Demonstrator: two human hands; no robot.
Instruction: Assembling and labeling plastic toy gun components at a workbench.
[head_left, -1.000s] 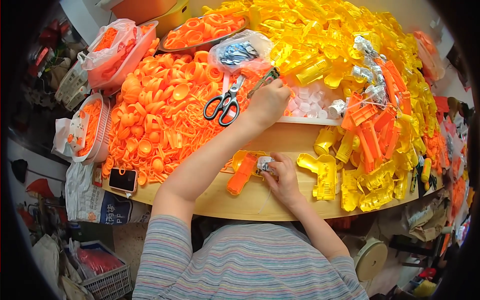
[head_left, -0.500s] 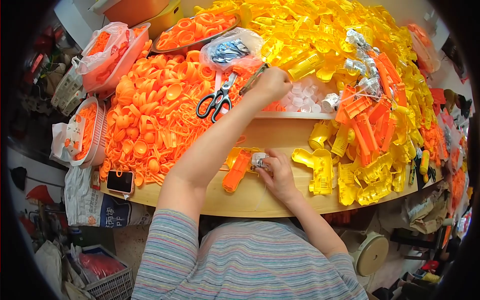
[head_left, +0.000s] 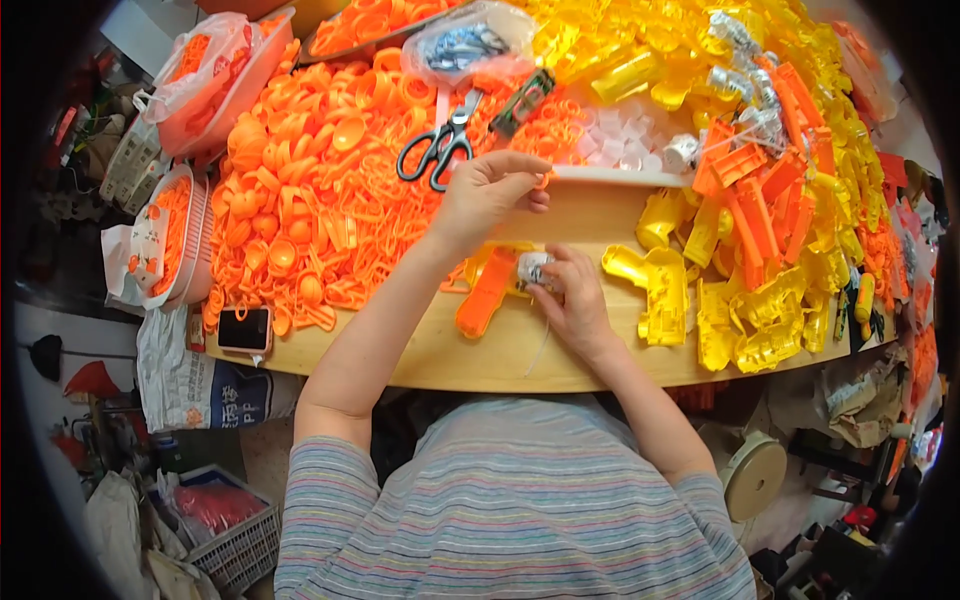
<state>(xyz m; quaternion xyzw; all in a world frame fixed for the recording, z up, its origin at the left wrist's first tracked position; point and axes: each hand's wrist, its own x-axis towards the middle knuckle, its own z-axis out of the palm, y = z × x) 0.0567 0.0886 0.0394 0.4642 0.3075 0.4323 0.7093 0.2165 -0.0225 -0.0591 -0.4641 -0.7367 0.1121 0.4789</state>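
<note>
On the bare wood before you, right of the orange pile (head_left: 300, 200), lies a yellow shell (head_left: 514, 248) with an orange handle (head_left: 484, 292) set in it. The handle's long axis slants, its lower end pointing left and toward your front edge, its upper end away from you. Your right hand (head_left: 577, 297) has thumb and fingers closed on a silver cylinder (head_left: 534, 270), just right of the handle; its visible end faces left, but your fingers hide too much to tell its full axis. A thin wire (head_left: 539, 350) trails from there toward the table's edge. Your left hand (head_left: 490, 195) is raised beyond the handle, thumb and fingertips together on a small orange bit (head_left: 544, 180), too small to make out fully. Right of your right hand, apart from it, a second shell (head_left: 662, 298) lies with its body running near to far and its short arm pointing left. Open wood stretches from these shells to the tray (head_left: 625, 178), and a narrower strip runs along the curved front edge of the table (head_left: 590, 375). Leftward, room is tight: the orange pile comes close to the first shell.
</note>
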